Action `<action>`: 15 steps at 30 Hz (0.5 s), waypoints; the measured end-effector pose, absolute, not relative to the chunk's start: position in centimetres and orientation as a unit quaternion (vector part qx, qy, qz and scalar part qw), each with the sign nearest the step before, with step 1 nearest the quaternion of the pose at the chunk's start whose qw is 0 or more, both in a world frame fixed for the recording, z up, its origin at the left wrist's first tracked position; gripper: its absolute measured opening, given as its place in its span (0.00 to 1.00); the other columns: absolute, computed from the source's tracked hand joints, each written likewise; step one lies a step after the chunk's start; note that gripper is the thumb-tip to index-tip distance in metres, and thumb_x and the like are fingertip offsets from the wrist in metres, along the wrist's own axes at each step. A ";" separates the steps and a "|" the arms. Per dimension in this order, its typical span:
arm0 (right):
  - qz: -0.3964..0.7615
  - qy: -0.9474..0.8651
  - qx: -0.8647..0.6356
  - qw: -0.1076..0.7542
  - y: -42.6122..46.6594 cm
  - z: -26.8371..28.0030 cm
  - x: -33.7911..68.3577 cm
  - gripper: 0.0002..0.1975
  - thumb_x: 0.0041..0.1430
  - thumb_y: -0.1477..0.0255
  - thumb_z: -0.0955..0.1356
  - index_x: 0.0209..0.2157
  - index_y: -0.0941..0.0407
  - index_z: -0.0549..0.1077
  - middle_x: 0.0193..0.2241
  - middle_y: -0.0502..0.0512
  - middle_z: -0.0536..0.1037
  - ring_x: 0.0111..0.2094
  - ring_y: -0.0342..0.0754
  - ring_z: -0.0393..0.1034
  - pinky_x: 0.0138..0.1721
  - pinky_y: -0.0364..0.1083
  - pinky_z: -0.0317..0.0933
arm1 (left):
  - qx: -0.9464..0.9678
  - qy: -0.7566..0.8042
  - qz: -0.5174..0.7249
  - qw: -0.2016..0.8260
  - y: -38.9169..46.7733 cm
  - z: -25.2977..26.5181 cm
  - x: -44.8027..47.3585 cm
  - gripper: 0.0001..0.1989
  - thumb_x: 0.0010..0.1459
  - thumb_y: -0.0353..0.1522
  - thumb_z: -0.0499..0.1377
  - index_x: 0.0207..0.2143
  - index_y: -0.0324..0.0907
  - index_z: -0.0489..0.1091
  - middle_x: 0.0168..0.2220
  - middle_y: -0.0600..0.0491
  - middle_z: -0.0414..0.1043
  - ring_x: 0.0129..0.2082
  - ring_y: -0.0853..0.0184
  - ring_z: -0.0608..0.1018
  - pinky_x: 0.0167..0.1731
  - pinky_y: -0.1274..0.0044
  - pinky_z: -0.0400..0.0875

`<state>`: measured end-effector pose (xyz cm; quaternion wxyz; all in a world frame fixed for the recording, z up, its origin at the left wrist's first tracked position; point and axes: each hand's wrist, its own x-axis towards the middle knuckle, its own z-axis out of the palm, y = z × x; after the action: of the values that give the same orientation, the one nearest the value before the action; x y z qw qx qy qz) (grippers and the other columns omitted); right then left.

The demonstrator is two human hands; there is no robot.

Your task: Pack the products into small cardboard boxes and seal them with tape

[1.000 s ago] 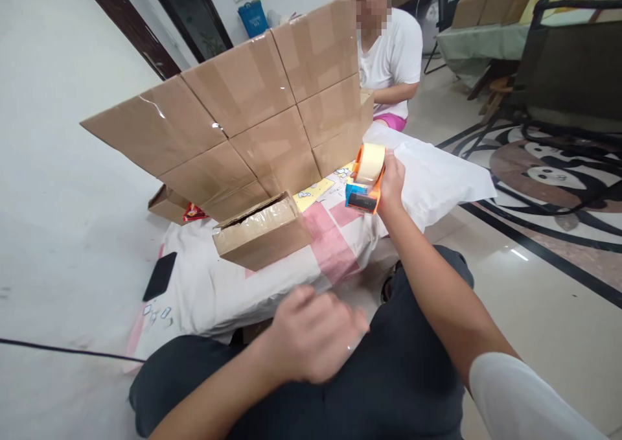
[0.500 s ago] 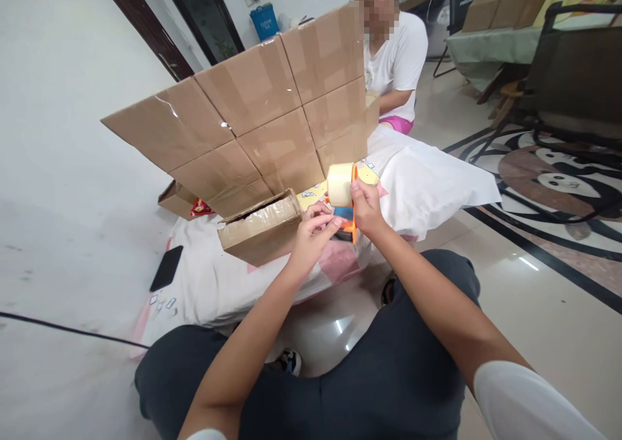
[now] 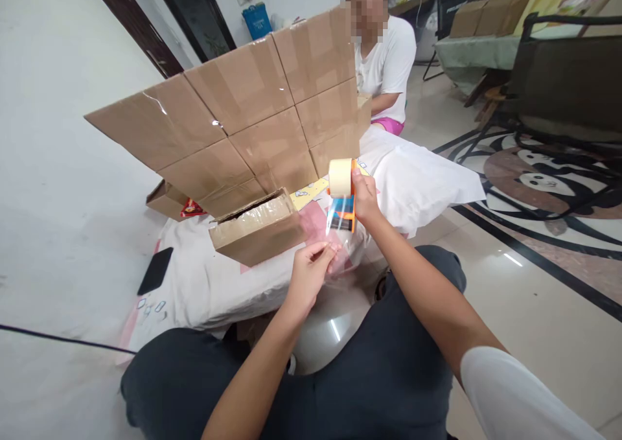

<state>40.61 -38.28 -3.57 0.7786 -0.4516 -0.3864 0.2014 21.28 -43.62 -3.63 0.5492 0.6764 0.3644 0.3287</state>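
Note:
My right hand point(image 3: 365, 195) is closed round an orange and blue tape dispenser point(image 3: 344, 205) that carries a thick roll of tape point(image 3: 341, 177). From the dispenser a shiny strip of clear tape point(image 3: 330, 223) stretches down towards me. My left hand point(image 3: 313, 268) pinches the strip's free end between thumb and fingers, below the dispenser. Just left of the hands a small cardboard box point(image 3: 265, 236) rests on the covered table, its upper side showing a dark gap and glossy tape along the edge.
Behind the box stands a wall of taped cardboard boxes point(image 3: 262, 116). A black phone-like slab point(image 3: 155, 271) and a red packet point(image 3: 192, 208) lie on the white cloth point(image 3: 194, 265). Across the table sits a person point(image 3: 389, 64) in a white shirt. A dark chair point(image 3: 554, 83) stands at right.
My left hand has moved down and away from the dispenser, drawing out a length of clear tape. My right hand still holds the dispenser, and the view has shifted slightly.

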 end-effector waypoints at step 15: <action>0.395 -0.327 -0.362 0.778 -37.9 -3.2 37.8 0.29 0.53 0.39 0.66 0.30 0.53 0.70 0.22 0.51 0.73 0.33 0.52 0.74 0.32 0.48 0.70 | 0.823 0.309 0.379 0.289 -42.9 -6.0 20.5 0.14 0.66 0.37 0.57 0.30 0.42 0.78 0.28 0.52 0.79 0.27 0.67 0.75 0.31 0.74 0.64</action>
<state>37.81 -37.92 -3.24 0.7783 -0.3617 -0.3274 0.3954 20.49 -42.93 -6.01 0.2890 0.8229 0.3089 0.3794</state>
